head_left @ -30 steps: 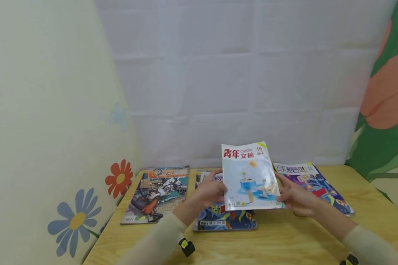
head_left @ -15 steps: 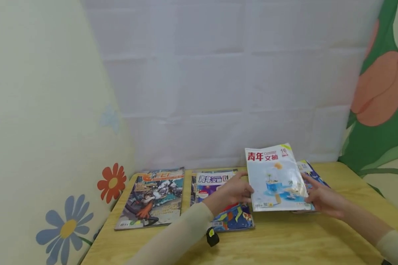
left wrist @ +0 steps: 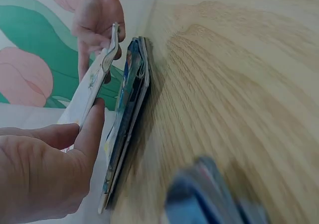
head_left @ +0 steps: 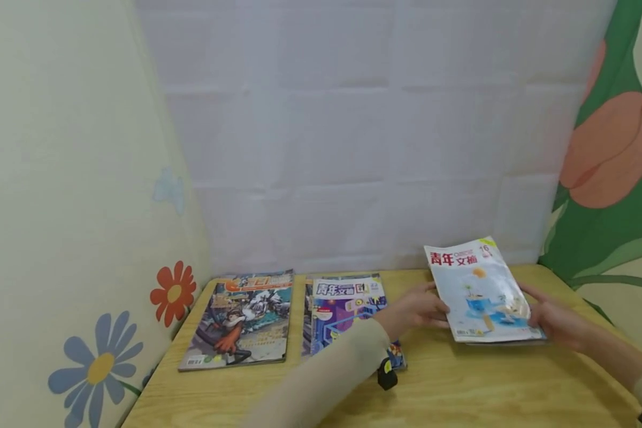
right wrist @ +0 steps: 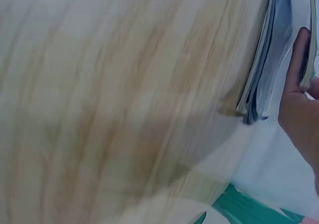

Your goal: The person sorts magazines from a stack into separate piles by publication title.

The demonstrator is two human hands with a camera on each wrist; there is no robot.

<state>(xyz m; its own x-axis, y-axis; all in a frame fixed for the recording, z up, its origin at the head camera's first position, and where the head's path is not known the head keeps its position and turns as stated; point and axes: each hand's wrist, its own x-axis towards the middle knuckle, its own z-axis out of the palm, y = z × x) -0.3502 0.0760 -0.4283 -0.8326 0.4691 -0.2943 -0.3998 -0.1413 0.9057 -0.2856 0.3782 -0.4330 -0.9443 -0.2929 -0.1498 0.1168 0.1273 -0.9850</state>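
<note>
White-covered magazine (head_left: pixel 478 300) held over the table (head_left: pixel 460 392), just above a magazine pile (left wrist: pixel 127 119)! Left hand (head_left: pixel 416 310) pinches one edge between thumb and fingers; right hand (head_left: pixel 559 321) grips the opposite edge, nearly closed.

right fingers (right wrist: pixel 296 59) pinch what seems a magazine (right wrist: pixel 311 50).

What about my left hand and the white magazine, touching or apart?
Touching: in the left wrist view, the left hand pinches the white magazine by its edge.
</note>
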